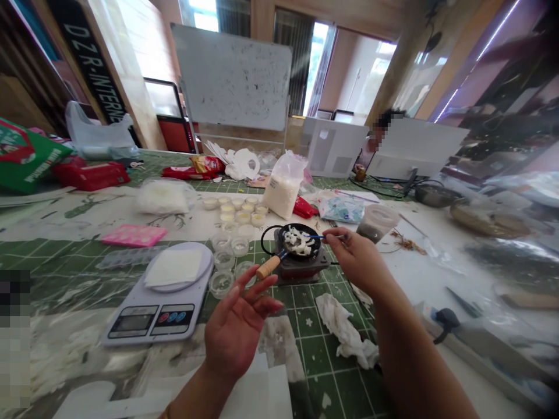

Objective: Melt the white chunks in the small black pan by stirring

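A small black pan [318, 244] rests on a small hot plate [299, 270], with crumpled white pieces [297, 240] inside. Its wooden handle [268, 267] points toward my left hand [238, 331]. That hand is palm up with the fingers spread, the fingertips close to the handle; whether they touch it I cannot tell. My right hand [354, 256] pinches a thin blue stick [318, 237] whose far end reaches over the white pieces in the pan. A crumpled white tissue [343, 329] lies on the green mat below the right hand.
Left of the pan stand a kitchen scale [163, 291] with white sheets on it and several clear cups [222, 283]. Behind are filled cups [242, 217], a bag of white pellets [285, 186] and a plastic tub [376, 222]. A power strip [476, 349] lies right; a person sits behind a monitor.
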A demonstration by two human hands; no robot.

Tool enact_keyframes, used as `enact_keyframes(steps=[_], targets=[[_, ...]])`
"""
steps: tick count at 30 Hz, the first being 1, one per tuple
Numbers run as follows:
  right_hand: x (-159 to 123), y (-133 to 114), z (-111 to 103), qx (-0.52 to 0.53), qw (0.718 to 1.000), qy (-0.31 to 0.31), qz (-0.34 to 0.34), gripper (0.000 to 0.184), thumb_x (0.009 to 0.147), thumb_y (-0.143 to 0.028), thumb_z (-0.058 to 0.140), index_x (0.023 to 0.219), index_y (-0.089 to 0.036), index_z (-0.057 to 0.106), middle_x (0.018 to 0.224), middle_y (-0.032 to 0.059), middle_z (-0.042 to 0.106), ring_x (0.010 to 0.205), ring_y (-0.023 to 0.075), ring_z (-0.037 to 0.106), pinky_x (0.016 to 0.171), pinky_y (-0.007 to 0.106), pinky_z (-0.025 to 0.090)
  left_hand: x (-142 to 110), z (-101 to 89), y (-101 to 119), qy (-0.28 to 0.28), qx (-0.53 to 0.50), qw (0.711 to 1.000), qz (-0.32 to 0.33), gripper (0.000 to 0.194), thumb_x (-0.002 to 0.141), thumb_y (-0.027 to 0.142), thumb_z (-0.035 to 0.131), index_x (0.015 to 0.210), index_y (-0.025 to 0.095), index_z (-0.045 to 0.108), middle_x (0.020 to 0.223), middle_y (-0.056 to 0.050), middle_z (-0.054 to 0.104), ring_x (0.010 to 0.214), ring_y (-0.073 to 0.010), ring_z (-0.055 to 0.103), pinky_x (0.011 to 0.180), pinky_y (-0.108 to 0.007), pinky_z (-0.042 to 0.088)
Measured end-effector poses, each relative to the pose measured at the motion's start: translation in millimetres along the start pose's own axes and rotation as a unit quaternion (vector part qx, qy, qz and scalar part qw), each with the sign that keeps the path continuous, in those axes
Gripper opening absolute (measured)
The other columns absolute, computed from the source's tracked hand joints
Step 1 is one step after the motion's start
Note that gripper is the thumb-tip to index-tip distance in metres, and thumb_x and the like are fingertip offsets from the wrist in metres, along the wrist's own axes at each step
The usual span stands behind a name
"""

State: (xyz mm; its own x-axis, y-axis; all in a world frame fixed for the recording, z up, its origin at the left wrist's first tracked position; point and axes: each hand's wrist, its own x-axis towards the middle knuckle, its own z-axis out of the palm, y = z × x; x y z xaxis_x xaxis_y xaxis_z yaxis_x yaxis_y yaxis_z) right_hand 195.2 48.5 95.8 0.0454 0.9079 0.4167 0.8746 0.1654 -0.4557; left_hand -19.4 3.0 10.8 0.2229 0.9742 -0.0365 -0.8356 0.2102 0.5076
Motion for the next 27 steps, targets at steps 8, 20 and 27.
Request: enact_keyframes(steps=[8,20,27], targets=[[-2,-3,-4,-0.011,1.0,0.005,0.003,0.027,0.082,-0.037,0.042,0.085,-0.021,0.064,0.075,0.0037,0.068,0.072,0.0192,0.059,0.071,0.033,0.038,0,0.6,0,-0.001,0.002,1.0,-0.003,0.041,0.084,0.031,0.035,0.118,0.016,0.052,0.105,-0.014,0.064,0.075,-0.0216,0.063,0.075,-0.038,0.047],[-7,-11,-5,0.049,0.999,0.022,-0.003,0.028,0.083,-0.038,0.042,0.089,-0.02,0.063,0.082,0.0042,0.069,0.078,0.0194,0.061,0.072,0.031,0.04,0,1.1,0,-0.002,0.005,1.0,-0.001,0.04,0.084,0.03,0.036,0.117,0.016,0.052,0.105,-0.014,0.064,0.077,-0.0217,0.063,0.075,-0.038,0.046],[-9,-11,-6,0.036,0.999,0.004,-0.003,0.027,0.083,-0.038,0.042,0.086,-0.021,0.063,0.079,0.0031,0.069,0.075,0.0188,0.06,0.069,0.03,0.039,0,1.4,1,0.0,0.004,1.0,-0.002,0.04,0.085,0.031,0.035,0.117,0.015,0.052,0.104,-0.014,0.065,0.075,-0.0216,0.063,0.074,-0.038,0.046]])
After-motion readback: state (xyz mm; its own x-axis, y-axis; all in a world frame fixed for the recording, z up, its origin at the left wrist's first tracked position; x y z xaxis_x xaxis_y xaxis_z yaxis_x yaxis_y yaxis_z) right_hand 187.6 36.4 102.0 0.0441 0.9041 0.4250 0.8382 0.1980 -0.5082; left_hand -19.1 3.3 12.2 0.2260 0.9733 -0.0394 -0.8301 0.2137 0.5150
